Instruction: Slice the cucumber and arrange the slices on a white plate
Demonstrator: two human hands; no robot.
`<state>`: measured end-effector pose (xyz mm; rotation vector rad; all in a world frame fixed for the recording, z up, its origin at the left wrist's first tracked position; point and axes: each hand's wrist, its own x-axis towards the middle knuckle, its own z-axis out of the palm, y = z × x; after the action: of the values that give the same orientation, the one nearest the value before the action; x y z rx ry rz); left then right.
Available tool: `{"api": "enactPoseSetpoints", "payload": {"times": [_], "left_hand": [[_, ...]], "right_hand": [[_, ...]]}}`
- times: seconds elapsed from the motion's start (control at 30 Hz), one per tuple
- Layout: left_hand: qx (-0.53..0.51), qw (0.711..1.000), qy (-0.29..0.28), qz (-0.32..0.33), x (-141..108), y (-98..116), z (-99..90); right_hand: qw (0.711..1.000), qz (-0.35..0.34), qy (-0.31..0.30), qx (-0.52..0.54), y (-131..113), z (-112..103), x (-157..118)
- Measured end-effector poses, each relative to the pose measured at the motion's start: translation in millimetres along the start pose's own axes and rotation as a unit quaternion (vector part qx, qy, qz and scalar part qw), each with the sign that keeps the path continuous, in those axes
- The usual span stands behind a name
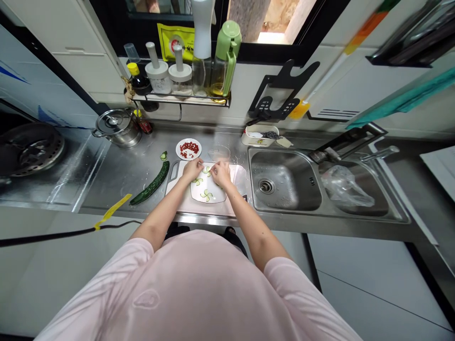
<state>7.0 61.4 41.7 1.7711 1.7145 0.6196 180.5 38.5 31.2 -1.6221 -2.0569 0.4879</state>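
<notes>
A white plate (195, 193) lies on a pale cutting board (181, 202), with green-edged cucumber slices (206, 195) set out on it in pinwheel shapes. At the plate's far left edge, my left hand (192, 170) has its fingers drawn together in a pinch. Opposite it, my right hand (221, 174) curls its fingers close above the far right side, beside another cluster of slices. What either hand's fingertips hold is too small or hidden. Just behind my left hand stands a small white dish (188, 149) of chopped red pieces. A faint clear bowl (219, 152) sits behind my right hand.
Left of the board lie a dark green cucumber (151, 183) and a cut cucumber end (163, 156). A lidded steel pot (119, 128) stands at the back left. To the right is a sink (286, 189); a plastic bag (346, 187) lies in its second basin. Above hangs a seasoning rack (185, 98).
</notes>
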Motion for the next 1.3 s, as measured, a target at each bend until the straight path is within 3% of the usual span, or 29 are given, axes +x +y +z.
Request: {"api": "enactPoseSetpoints", "payload": {"times": [0.27,0.63,1.3], "left_hand": [[0.061,0.998,-0.007,-0.007,0.3,2.4,13.6],[0.125,0.992,-0.014,-0.020,0.2,7.2,17.9],[0.154,0.988,-0.001,-0.020,-0.1,9.6,22.5]], "right_hand": [[0.999,0.003,0.005,-0.035,-2.2,14.1,-0.5],[0.998,-0.001,0.028,-0.054,5.8,25.3,-0.4],[0.999,0.014,0.023,-0.035,10.1,26.1,2.6]]}}
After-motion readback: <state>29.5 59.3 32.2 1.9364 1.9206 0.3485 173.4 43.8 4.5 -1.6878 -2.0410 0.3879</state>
